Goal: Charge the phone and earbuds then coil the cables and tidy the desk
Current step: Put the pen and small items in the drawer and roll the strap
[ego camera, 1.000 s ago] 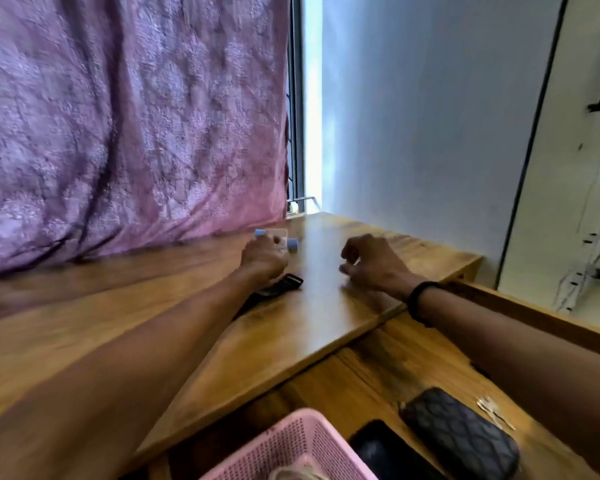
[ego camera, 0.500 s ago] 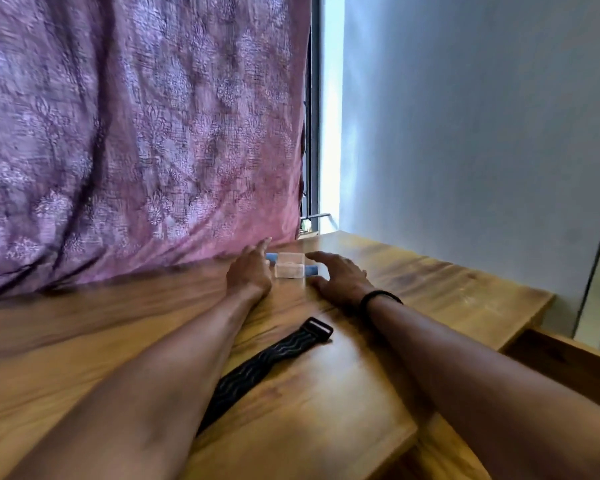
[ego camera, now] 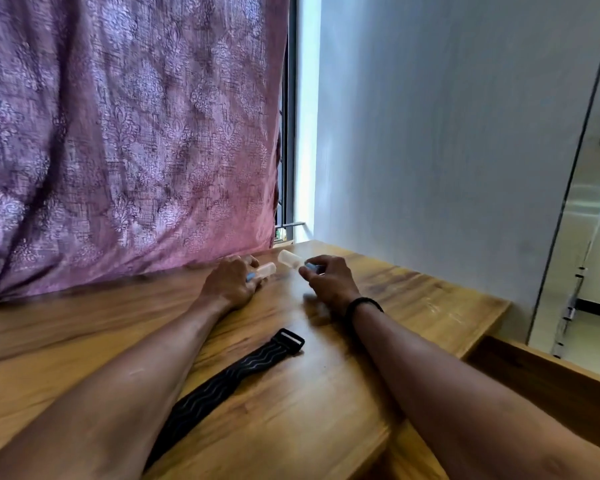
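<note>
A pale wall [ego camera: 447, 133] meets a purple patterned curtain [ego camera: 118, 133] at the worktop's far edge, with a strip of window [ego camera: 303, 116] between them. The wooden worktop [ego camera: 291, 410] has a lower wooden step [ego camera: 551, 375] off its right edge. A black wavy-patterned strap [ego camera: 229, 379] lies diagonally at the worktop's middle. Near the far edge, the left hand [ego camera: 231, 284] holds a small translucent piece with a blue end [ego camera: 264, 271], its grip curled round it; the right hand [ego camera: 328, 280], a black band [ego camera: 361, 304] on its wrist, pinches another translucent capped piece [ego camera: 289, 258].
</note>
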Motion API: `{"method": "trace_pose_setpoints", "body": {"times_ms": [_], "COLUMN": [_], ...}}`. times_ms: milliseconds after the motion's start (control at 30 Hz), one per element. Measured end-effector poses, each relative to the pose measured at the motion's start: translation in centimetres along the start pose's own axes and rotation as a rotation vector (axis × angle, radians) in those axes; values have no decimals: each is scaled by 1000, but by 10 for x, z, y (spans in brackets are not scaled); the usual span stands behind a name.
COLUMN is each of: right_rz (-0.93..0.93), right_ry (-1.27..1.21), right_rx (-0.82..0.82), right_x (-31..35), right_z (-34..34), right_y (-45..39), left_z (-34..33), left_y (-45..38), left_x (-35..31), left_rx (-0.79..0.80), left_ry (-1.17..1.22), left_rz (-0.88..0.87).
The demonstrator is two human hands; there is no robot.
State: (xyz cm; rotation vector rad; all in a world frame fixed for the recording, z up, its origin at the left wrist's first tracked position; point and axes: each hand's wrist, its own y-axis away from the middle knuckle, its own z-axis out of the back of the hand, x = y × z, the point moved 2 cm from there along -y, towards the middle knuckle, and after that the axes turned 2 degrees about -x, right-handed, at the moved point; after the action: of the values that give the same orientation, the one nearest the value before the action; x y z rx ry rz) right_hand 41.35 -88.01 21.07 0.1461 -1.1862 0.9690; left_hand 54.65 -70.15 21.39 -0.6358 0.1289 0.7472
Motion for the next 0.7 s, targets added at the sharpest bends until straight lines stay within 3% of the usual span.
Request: {"method": "trace_pose_setpoints", "body": {"times_ms": [400, 700], "right_rz": [-72, -126], "right_ry": [-172, -212], "right_rx": [0, 73], "right_x": [7, 25], "right_z": [41, 111], "right_y": [72, 167], "left_z": [37, 45], "left_y": [92, 156], "left_x": [-53, -154], "left_rx": [-38, 83], "left_ry": [9, 107], "left_rz": [-87, -115]}}
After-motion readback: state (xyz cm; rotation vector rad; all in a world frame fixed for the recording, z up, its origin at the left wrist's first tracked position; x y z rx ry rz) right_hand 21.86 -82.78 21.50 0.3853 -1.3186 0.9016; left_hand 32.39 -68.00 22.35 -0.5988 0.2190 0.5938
